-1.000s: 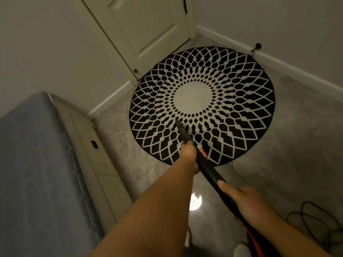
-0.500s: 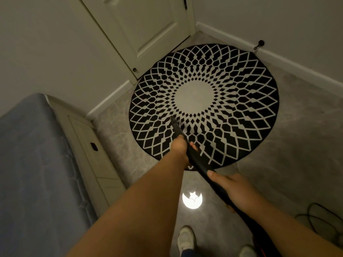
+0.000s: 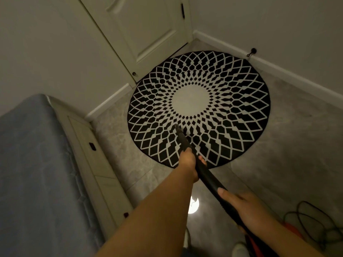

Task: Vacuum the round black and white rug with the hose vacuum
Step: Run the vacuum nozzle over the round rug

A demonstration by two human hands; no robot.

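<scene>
The left hand has its grip clenched round the black vacuum wand; the right hand grasps it lower down. The nozzle tip rests on the round black and white rug, lying on the floor near the door.

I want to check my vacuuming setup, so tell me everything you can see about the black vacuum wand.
The vacuum wand is a long, slim black tube, matte and plastic-looking, narrowing to a tip over the near part of the round rug. It slants from lower right up toward the rug's pale centre. The left hand grips it farther forward, the right hand farther back. Its rear end runs out of view; whether the tip touches the rug cannot be told.
</scene>
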